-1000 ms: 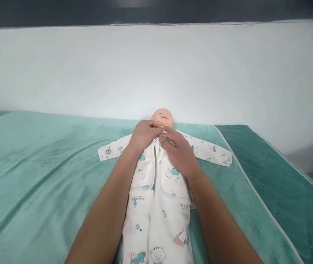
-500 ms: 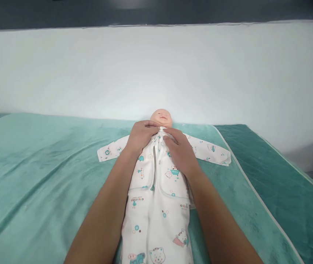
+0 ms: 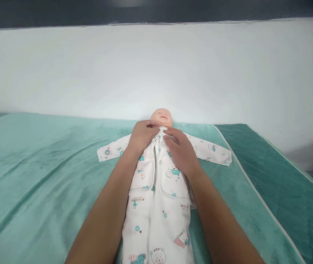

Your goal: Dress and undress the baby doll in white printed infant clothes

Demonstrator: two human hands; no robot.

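A baby doll (image 3: 162,116) lies on its back, head toward the wall. It wears a white printed jacket (image 3: 142,174) and matching trousers (image 3: 170,229), the sleeves spread out to both sides. At the collar, my left hand (image 3: 144,134) is closed, thumb and fingers pinching the jacket's edge below the doll's chin. My right hand (image 3: 180,148) pinches the opposite edge of the collar, its fingertips almost meeting the left ones. Below the hands the jacket front hangs apart, with small snap buttons along its edges. The fingertips partly hide the collar.
A light green sheet (image 3: 49,176) with some wrinkles covers the surface under the doll. On the right lies a darker green cover (image 3: 277,176) beyond a pale piped edge. A white wall (image 3: 156,66) rises right behind the doll's head, with a dark band above.
Both hands stay at the collar with almost no movement. The view has shifted very slightly.
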